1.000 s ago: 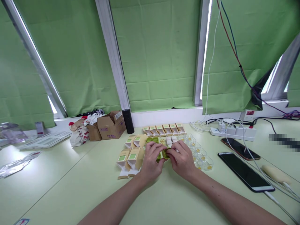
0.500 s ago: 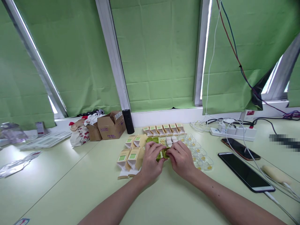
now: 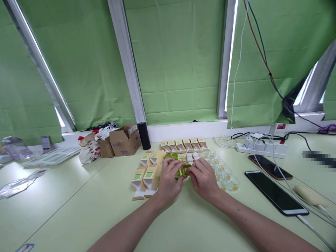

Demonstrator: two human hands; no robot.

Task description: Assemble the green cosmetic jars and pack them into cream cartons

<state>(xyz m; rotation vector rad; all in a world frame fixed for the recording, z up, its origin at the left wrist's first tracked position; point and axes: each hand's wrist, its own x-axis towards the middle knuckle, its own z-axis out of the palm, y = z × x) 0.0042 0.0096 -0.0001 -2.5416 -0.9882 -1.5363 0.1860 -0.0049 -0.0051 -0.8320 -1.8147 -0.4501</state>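
Between my two hands a small olive-green plastic tray (image 3: 185,170) is held up, its hollow side facing me. My left hand (image 3: 170,176) pinches its left edge with thumb and fingers. At the right edge, my right hand (image 3: 203,176) has its fingertips pressed into the tray; whatever they may pinch there is too small to make out. More green trays (image 3: 173,156) lie just behind my left hand. Small yellow pieces (image 3: 182,158) and white blocks (image 3: 192,156) sit behind the held tray. Clear plastic covers with yellow dots (image 3: 227,175) lie right of my right hand.
Open cream cartons with green labels (image 3: 143,177) stand at left, and a row of similar cartons (image 3: 183,145) stands behind. Farther left are a cardboard box (image 3: 125,141) and a black cylinder (image 3: 144,135). Phones (image 3: 275,192), cables and a power strip (image 3: 262,147) lie at right.
The green tray has tilted so that more of its hollow side shows. Both hands stay in nearly the same place.
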